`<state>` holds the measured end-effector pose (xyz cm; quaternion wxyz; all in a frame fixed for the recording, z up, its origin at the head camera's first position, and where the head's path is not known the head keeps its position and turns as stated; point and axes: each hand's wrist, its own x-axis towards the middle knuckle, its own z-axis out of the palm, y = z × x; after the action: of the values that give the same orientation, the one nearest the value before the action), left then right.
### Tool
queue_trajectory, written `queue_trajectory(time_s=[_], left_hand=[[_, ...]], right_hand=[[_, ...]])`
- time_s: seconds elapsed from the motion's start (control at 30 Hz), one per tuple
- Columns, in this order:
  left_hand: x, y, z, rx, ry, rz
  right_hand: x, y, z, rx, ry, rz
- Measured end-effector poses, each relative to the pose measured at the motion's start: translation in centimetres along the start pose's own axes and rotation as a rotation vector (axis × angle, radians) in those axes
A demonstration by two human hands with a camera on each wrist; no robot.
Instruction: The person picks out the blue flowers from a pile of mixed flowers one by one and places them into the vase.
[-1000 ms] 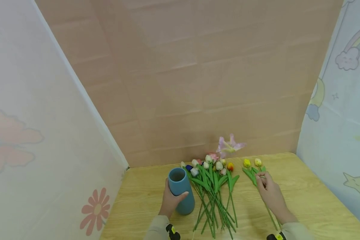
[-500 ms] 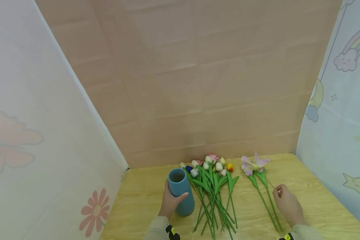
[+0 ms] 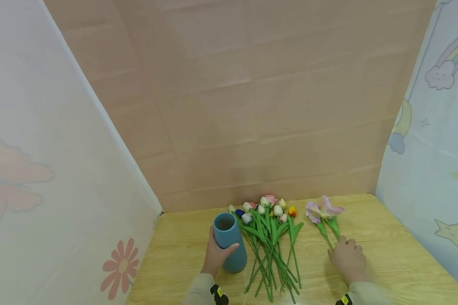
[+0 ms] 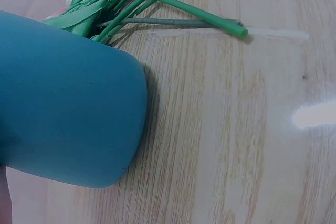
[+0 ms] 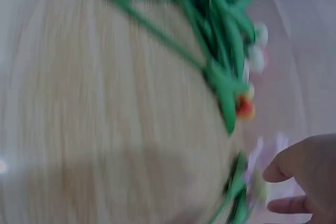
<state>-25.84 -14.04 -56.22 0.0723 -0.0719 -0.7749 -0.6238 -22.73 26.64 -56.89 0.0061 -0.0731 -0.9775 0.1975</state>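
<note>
My left hand (image 3: 215, 254) grips a blue vase (image 3: 234, 250) round its side, thumb across the front. The vase stands slightly tilted on the table, its mouth facing up. In the left wrist view the lower part of the vase (image 4: 68, 103) shows, with green stems beyond it. My right hand (image 3: 349, 259) is over the stems of two tulips at the right, whose yellow heads are hidden under a pale purple flower (image 3: 323, 210). In the blurred right wrist view, thumb and finger (image 5: 291, 205) are apart with nothing seen between them.
A bunch of artificial tulips (image 3: 271, 237) in white, pink, blue and orange lies between the hands, stems crossing towards me. The wooden table (image 3: 183, 237) is enclosed by a brown back sheet (image 3: 252, 106) and printed side sheets.
The purple flower has travelled right and now lies over the yellow tulips. My right hand was pinching its thin stem, then moved left over the tulip stems. The left hand stays on the vase.
</note>
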Motion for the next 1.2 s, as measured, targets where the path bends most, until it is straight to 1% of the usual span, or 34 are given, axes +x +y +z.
queue_trajectory(time_s=[0.07, 0.13, 0.17, 0.23, 0.33, 0.4, 0.47, 0.53, 0.6, 0.7, 0.77, 0.87, 0.97, 1.1, 1.2], left_hand=[[0.0, 0.1, -0.1, 0.001, -0.002, -0.004], [0.0, 0.1, -0.1, 0.001, -0.006, -0.01], [0.0, 0.1, -0.1, 0.001, -0.007, -0.014], [0.1, 0.0, -0.1, 0.0, -0.006, -0.021], [0.1, -0.1, 0.0, -0.002, -0.006, -0.025], [0.1, -0.2, 0.1, -0.006, -0.007, -0.024], [0.1, 0.0, 0.1, -0.019, -0.011, -0.034], [0.0, 0.1, 0.1, -0.021, -0.008, -0.036], [0.0, 0.1, 0.1, -0.023, -0.008, -0.038], [0.0, -0.1, 0.0, -0.013, -0.005, -0.033], [0.1, -0.2, 0.0, -0.015, -0.007, -0.038], [0.2, -0.3, -0.1, -0.016, -0.004, -0.042], [0.4, -0.4, -0.1, -0.015, -0.001, -0.042], [0.4, -0.5, -0.1, -0.002, -0.004, -0.046], [0.3, -0.4, -0.1, 0.004, -0.004, -0.048]], right_hand=[[0.0, -2.5, 0.5, 0.0, 0.071, -0.065], [0.1, -5.1, 1.1, 0.04, 0.092, -0.131], [0.1, -6.3, 1.6, 0.078, 0.082, -0.165], [0.2, -8.6, 2.5, 0.188, 0.01, -0.21], [0.4, -11.6, 3.9, 0.311, -0.097, -0.244], [0.4, -13.1, 4.7, 0.337, -0.132, -0.246], [0.4, -14.1, 5.3, 0.3, -0.115, -0.251], [0.6, -14.5, 6.0, 0.257, -0.1, -0.237], [0.8, -14.6, 6.6, 0.23, -0.098, -0.205], [1.1, -14.4, 7.3, 0.235, -0.12, -0.147], [1.2, -14.3, 7.5, 0.258, -0.131, -0.12], [1.4, -14.3, 7.9, 0.293, -0.134, -0.112], [1.6, -14.2, 8.2, 0.334, -0.135, -0.086], [1.7, -14.0, 8.1, 0.407, -0.112, -0.05], [1.7, -13.8, 7.9, 0.469, -0.081, -0.053]])
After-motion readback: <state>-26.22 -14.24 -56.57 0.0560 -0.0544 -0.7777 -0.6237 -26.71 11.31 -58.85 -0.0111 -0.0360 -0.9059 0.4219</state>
